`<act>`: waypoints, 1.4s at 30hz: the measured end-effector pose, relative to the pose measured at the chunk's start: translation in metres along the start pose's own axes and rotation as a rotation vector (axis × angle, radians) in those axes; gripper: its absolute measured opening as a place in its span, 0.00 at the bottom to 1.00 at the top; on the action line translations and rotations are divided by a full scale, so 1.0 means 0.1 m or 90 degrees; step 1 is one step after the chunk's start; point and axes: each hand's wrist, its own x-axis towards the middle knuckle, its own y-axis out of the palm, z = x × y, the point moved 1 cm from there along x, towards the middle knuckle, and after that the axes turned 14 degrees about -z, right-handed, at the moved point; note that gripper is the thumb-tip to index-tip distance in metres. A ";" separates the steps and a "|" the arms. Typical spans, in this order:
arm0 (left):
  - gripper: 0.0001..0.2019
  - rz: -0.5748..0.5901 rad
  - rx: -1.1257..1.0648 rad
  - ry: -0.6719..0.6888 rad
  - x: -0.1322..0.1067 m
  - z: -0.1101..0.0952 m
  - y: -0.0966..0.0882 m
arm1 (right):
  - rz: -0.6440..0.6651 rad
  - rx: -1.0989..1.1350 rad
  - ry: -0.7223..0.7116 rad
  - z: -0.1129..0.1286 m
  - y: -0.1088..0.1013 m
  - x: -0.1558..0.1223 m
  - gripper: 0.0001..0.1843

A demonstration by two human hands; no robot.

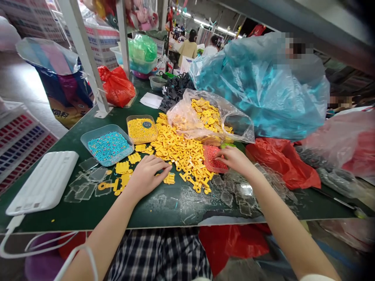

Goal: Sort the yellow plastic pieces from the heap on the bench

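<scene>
Right hand (236,159), fairly narrow, reaches over the red beads (211,153); left hand (146,173) curls just beside a small yellow piece (170,178). Whether either holds anything, I cannot tell. Between and beyond them, yellow parts (178,150) cover the worktop (164,212).

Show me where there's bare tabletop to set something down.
Mainly the front strip of the green table, between the left hand and the clear plates; a smaller patch between the tied red bag and the blue-bead tray. Crowded: the middle, heaped with yellow pieces, and the right, with plates and crumpled red plastic.
</scene>
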 end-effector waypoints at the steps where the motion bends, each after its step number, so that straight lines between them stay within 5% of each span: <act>1: 0.16 0.005 0.006 -0.005 -0.01 0.01 0.00 | -0.010 -0.003 0.005 0.01 0.01 -0.01 0.12; 10: 0.14 0.053 0.013 -0.021 -0.04 0.03 0.03 | -0.082 0.031 0.009 0.16 0.00 -0.06 0.13; 15: 0.12 0.060 0.024 -0.015 -0.05 0.03 0.05 | -0.183 0.238 -0.106 0.87 -0.11 -0.17 0.16; 18: 0.12 0.083 0.035 -0.026 -0.06 0.04 0.07 | -0.129 0.368 -0.164 1.36 0.03 -0.17 0.13; 21: 0.11 0.111 0.056 -0.044 -0.07 0.06 0.09 | -0.114 0.384 -0.172 1.61 0.28 -0.12 0.11; 27: 0.11 0.158 0.084 -0.062 -0.06 0.05 0.11 | -0.098 0.376 -0.155 1.60 0.57 -0.07 0.08; 42: 0.11 0.241 0.094 -0.106 -0.03 0.04 0.11 | -0.189 0.261 -0.161 1.57 0.53 -0.12 0.11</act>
